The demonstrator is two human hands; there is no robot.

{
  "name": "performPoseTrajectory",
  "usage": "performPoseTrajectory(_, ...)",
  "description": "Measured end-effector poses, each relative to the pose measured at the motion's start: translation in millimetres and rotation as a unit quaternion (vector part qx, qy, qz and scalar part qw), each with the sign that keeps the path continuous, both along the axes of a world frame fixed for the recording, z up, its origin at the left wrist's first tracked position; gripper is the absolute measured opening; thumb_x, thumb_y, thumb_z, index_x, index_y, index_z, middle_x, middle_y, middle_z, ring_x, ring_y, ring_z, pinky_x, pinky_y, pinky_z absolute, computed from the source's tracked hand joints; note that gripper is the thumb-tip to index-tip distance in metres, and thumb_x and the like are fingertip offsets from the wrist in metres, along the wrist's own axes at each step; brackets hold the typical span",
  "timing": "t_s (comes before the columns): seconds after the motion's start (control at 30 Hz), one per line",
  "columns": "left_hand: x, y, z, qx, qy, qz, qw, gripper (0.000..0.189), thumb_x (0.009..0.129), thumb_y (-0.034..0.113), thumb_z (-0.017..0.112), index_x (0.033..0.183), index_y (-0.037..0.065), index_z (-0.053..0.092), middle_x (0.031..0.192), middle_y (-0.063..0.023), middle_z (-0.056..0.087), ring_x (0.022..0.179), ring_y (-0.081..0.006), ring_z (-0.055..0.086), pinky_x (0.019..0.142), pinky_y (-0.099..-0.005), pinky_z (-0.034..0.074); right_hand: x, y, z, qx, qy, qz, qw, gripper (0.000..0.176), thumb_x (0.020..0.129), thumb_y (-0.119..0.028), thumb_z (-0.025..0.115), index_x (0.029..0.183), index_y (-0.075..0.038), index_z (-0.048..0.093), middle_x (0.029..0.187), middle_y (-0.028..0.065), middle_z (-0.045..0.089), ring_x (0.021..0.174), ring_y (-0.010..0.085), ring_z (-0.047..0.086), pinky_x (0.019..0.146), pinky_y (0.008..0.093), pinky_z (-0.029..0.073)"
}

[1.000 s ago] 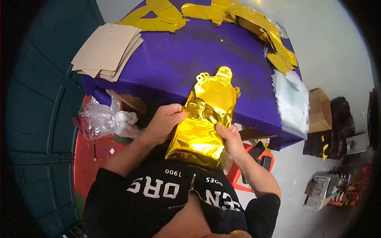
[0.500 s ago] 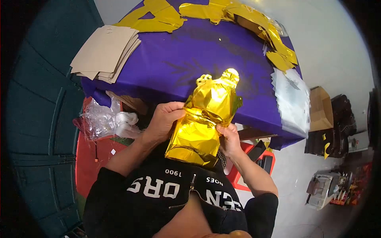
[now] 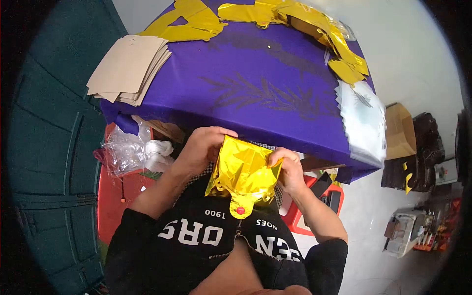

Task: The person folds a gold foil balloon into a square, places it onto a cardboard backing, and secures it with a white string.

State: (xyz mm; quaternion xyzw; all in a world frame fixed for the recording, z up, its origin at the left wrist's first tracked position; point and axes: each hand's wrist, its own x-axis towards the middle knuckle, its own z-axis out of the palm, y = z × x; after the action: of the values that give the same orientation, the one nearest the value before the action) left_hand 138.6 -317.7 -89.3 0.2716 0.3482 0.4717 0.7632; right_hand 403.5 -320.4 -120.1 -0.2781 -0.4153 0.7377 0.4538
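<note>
A shiny gold foil balloon (image 3: 246,167), flat and folded over, is held in front of my chest. Its tab with a red round mark hangs down towards my body. My left hand (image 3: 209,145) pinches the upper left corner of the foil. At the upper right edge, my right hand (image 3: 287,167) grips it between thumb and fingers. Both hands are just off the near edge of the purple-covered table (image 3: 191,98).
A stack of beige cardboard sheets (image 3: 125,66) lies at the table's left. More gold foil balloons (image 3: 191,22) lie along the far side. Clear plastic bags (image 3: 361,120) are fanned at the right edge. A red stool (image 3: 115,196) with plastic wrap stands lower left.
The upper part of the gold foil balloon has been folded down towards my body, so its tab now points at my chest. Both hands keep their grip on it.
</note>
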Motion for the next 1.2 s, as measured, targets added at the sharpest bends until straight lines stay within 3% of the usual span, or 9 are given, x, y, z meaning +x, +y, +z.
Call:
performPoseTrajectory(0.13, -9, 8, -3, -0.066, -0.025, -0.073, 0.995, 0.031, 0.094, 0.023, 0.056, 0.104, -0.005, 0.066, 0.089, -0.0104, 0.070, 0.079, -0.0161, 0.067, 0.076, -0.0300, 0.053, 4, 1, 6, 0.049, -0.076, 0.012, 0.996, 0.018, 0.082, -0.001, 0.048, 0.079, 0.001, 0.065, 0.085, 0.0060, 0.064, 0.081, 0.0134, 0.059, 0.078, 0.0267, 0.045)
performPoseTrajectory(0.23, 0, 5, 20, 0.091, 0.293, -0.085, 0.948, 0.026, 0.095, 0.021, 0.057, 0.096, -0.002, 0.066, 0.085, -0.0066, 0.069, 0.074, -0.0124, 0.065, 0.071, -0.0268, 0.052, 8, 7, 13, 0.129, -0.120, 0.048, 0.983, 0.023, 0.080, 0.000, 0.046, 0.090, 0.002, 0.067, 0.089, 0.0061, 0.066, 0.085, 0.0135, 0.060, 0.080, 0.0266, 0.046)
performPoseTrajectory(0.4, 5, 3, 24, 0.090, 0.177, -0.027, 0.980, 0.019, 0.095, 0.016, 0.058, 0.091, 0.000, 0.066, 0.081, -0.0033, 0.067, 0.068, -0.0079, 0.061, 0.064, -0.0227, 0.049, 2, 6, 59, 0.000, -0.107, -0.021, 0.994, 0.044, 0.087, -0.007, 0.039, 0.125, 0.005, 0.058, 0.085, 0.0083, 0.068, 0.071, 0.0137, 0.060, 0.071, 0.0251, 0.047)
performPoseTrajectory(0.47, 5, 4, 28, 0.101, 0.170, -0.019, 0.980, 0.018, 0.095, 0.015, 0.058, 0.091, 0.000, 0.066, 0.080, -0.0030, 0.067, 0.068, -0.0075, 0.061, 0.063, -0.0223, 0.049, 5, 8, 58, 0.012, -0.093, -0.025, 0.995, 0.039, 0.097, -0.021, 0.041, 0.118, 0.004, 0.062, 0.081, 0.0077, 0.067, 0.066, 0.0136, 0.059, 0.065, 0.0263, 0.047)
performPoseTrajectory(0.57, 5, 5, 30, 0.115, 0.176, -0.018, 0.977, 0.019, 0.096, 0.016, 0.058, 0.091, -0.001, 0.066, 0.080, -0.0029, 0.067, 0.068, -0.0076, 0.061, 0.064, -0.0224, 0.049, -1, 8, 86, -0.013, -0.245, -0.003, 0.970, 0.037, 0.100, -0.028, 0.048, 0.104, 0.003, 0.068, 0.075, 0.0050, 0.066, 0.061, 0.0105, 0.057, 0.060, 0.0247, 0.046)
performPoseTrajectory(0.7, 3, 11, 29, 0.122, 0.155, -0.017, 0.980, 0.020, 0.096, 0.015, 0.057, 0.090, -0.001, 0.066, 0.082, -0.0043, 0.068, 0.069, -0.0090, 0.063, 0.066, -0.0237, 0.051, 1, 20, 81, 0.044, -0.227, 0.080, 0.970, 0.024, 0.097, -0.020, 0.061, 0.084, -0.001, 0.068, 0.069, -0.0009, 0.064, 0.055, 0.0048, 0.053, 0.052, 0.0212, 0.041)
performPoseTrajectory(0.93, 11, 22, 49, -0.031, -0.127, -0.029, 0.991, 0.034, 0.097, 0.026, 0.055, 0.112, -0.004, 0.060, 0.109, -0.0133, 0.067, 0.095, -0.0201, 0.067, 0.088, -0.0353, 0.053, -2, 39, 89, 0.043, -0.210, 0.060, 0.975, 0.025, 0.097, -0.021, 0.061, 0.082, -0.002, 0.068, 0.067, -0.0015, 0.062, 0.053, 0.0038, 0.049, 0.049, 0.0210, 0.038)
performPoseTrajectory(1.03, 5, 21, 62, -0.047, -0.158, -0.071, 0.984, 0.047, 0.095, 0.033, 0.056, 0.123, -0.005, 0.055, 0.118, -0.0133, 0.065, 0.105, -0.0212, 0.065, 0.095, -0.0370, 0.051, -3, 45, 94, 0.045, -0.224, 0.044, 0.972, 0.024, 0.097, -0.020, 0.060, 0.084, -0.003, 0.068, 0.067, -0.0018, 0.061, 0.053, 0.0036, 0.048, 0.048, 0.0203, 0.036)
performPoseTrajectory(1.2, -2, 18, 51, 0.032, 0.016, -0.123, 0.992, 0.046, 0.087, 0.017, 0.063, 0.125, -0.007, 0.055, 0.117, -0.0131, 0.066, 0.103, -0.0216, 0.066, 0.092, -0.0355, 0.052, -3, 46, 94, 0.093, -0.228, 0.039, 0.968, 0.024, 0.099, -0.021, 0.059, 0.087, -0.002, 0.068, 0.067, -0.0023, 0.060, 0.053, 0.0039, 0.048, 0.049, 0.0204, 0.038)
